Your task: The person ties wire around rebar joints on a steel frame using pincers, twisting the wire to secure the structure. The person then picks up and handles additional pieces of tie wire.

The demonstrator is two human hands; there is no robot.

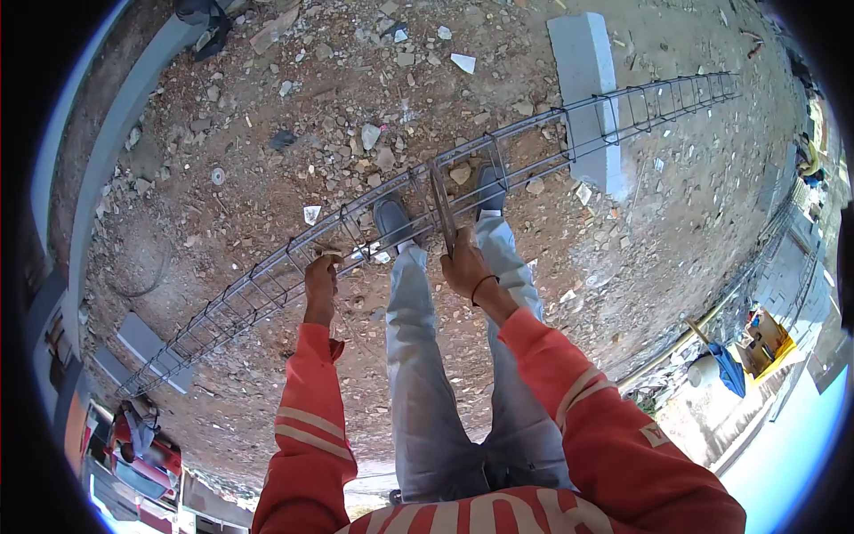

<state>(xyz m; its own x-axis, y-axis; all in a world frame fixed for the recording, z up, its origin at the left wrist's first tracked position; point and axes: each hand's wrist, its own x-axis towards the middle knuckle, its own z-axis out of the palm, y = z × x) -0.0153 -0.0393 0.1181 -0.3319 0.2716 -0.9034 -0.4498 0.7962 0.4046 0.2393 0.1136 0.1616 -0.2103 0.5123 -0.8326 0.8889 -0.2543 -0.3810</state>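
Observation:
A long cage of steel bars with square ties point(258, 289) runs diagonally across the ground, from lower left to upper right. My right hand point(464, 265) is closed round the near end of a long metal tool point(441, 206), whose far end lies over the cage bars. My left hand point(321, 274) is at the near side of the cage, fingers pinched together beside a tie; what they hold, if anything, is too small to name. My shoes point(390, 219) stand at the cage, under its bars.
A grey block point(583, 98) supports the cage at upper right, another point(153, 351) at lower left. Stones and rubble cover the ground. A person point(142, 445) is at lower left. A blue cloth point(728, 369) and a yellow-edged box point(767, 345) lie at right.

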